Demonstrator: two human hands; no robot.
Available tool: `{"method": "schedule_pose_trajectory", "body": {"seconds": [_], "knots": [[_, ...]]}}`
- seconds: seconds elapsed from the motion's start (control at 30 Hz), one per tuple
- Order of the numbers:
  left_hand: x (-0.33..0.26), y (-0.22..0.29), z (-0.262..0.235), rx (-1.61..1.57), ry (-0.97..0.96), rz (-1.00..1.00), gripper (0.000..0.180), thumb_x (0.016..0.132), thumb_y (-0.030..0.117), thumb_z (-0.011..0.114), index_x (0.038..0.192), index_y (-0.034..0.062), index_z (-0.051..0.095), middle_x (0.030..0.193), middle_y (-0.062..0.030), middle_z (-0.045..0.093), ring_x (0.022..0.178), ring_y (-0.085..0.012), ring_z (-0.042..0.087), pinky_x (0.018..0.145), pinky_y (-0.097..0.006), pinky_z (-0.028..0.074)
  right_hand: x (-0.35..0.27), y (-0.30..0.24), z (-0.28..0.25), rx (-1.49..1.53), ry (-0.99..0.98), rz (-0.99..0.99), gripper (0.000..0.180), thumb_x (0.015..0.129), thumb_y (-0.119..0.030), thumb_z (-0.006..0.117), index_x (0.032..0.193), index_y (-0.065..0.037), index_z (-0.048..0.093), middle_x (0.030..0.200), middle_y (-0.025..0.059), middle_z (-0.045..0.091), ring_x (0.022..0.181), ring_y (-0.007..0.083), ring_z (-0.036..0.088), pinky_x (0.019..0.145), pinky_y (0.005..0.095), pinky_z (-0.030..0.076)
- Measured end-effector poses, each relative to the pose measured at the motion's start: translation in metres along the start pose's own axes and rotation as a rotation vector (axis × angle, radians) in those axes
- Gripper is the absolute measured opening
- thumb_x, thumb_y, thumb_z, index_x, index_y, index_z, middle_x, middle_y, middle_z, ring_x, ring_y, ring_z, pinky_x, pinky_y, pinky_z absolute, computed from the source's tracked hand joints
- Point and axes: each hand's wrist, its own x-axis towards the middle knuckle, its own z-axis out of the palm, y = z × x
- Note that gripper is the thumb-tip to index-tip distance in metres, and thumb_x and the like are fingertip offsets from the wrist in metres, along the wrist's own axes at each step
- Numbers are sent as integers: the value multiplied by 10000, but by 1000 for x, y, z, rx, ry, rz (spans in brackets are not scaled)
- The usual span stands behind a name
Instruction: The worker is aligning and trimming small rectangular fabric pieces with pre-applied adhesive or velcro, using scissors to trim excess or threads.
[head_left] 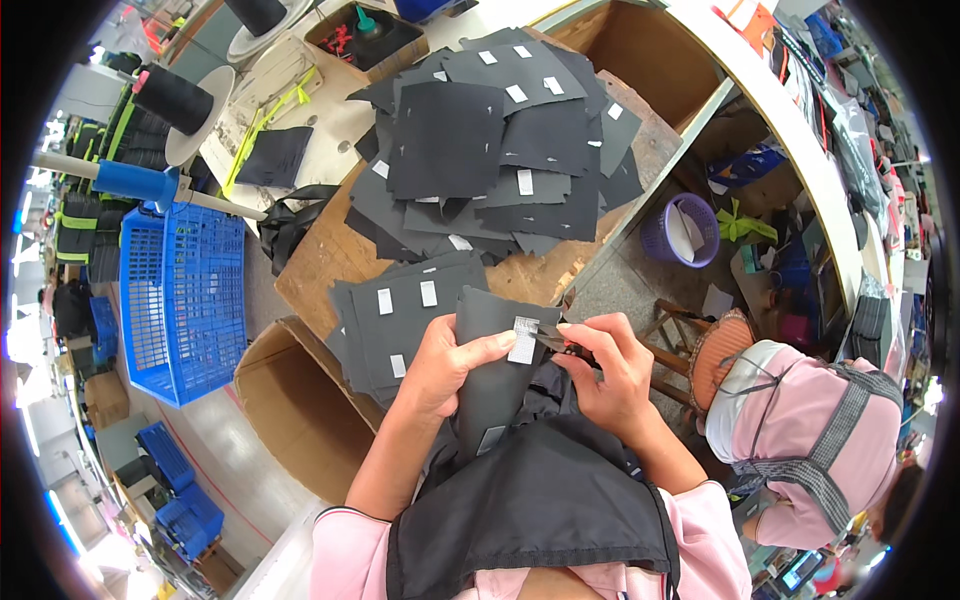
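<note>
The head view showed one dark grey panel (490,390) held up in front of the person's apron, just beyond the near edge of the bench (325,265). Two white labels showed on it: an upper label (522,346) and a lower label (491,440) near its bottom end. Of the two hands, the left hand (440,365) was closed on the panel's left side, its thumb lying flat and reaching to the upper label. The right hand (608,375) had its thumb and fingers pinched together around one small dark tool (553,341), seemingly a pair of snips, though its shape was partly hidden; the tip met the panel beside that label.

Left of the panel lay one small stack of panels (365,335) with three labels in sight. Beyond it, one large heap of panels (447,140) covered much of the bench, too overlapped to count. Two cardboard boxes, a left box (290,400) and a far box (640,50), stood beside the bench. Farther out were one blue crate (185,300), two black thread cones (175,100), one purple basket (655,235) and one co-worker (780,400) in pink.
</note>
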Motion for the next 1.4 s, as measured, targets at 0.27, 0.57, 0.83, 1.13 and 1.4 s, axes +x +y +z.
{"method": "schedule_pose_trajectory", "body": {"seconds": [0.27, 0.57, 0.83, 1.13, 1.4], "knots": [[-1, 1, -2, 9, -6, -31, 195, 760, 87, 671, 916, -15, 613, 834, -52, 633, 718, -103, 593, 644, -245, 485, -2, 3, 0, -27, 8, -83, 315, 657, -1, 725, 953, -43, 627, 785, 101, 554, 605, 218, 564, 515, 295, 458], [-1, 3, -2, 56, -11, -18, 199, 762, 88, 666, 921, -17, 611, 837, -52, 629, 723, -102, 587, 637, -248, 483, 2, 4, -2, 35, -43, -56, 338, 638, 17, 732, 954, -33, 621, 810, 98, 564, 623, 219, 575, 508, 295, 463], [-3, 6, -2, 101, -21, -22, 204, 734, 76, 659, 905, -24, 610, 827, -53, 626, 709, -111, 588, 638, -246, 479, 1, 1, -3, -30, -76, -64, 322, 622, 9, 735, 924, -29, 629, 761, 88, 556, 607, 223, 568, 540, 297, 484], [-4, 4, -2, 108, -19, -30, 216, 745, 67, 651, 933, -28, 601, 835, -53, 619, 719, -104, 574, 639, -246, 465, -6, -1, -2, 11, -10, -67, 295, 638, 17, 726, 915, -32, 639, 753, 89, 554, 584, 218, 549, 513, 293, 453], [-5, 0, -5, 282, -61, -52, 223, 786, 96, 634, 965, -27, 583, 851, -35, 602, 743, -95, 543, 678, -238, 449, 9, 6, -7, 171, -14, 138, 349, 634, 3, 717, 965, -29, 609, 802, 107, 523, 633, 242, 542, 524, 308, 431]]}}
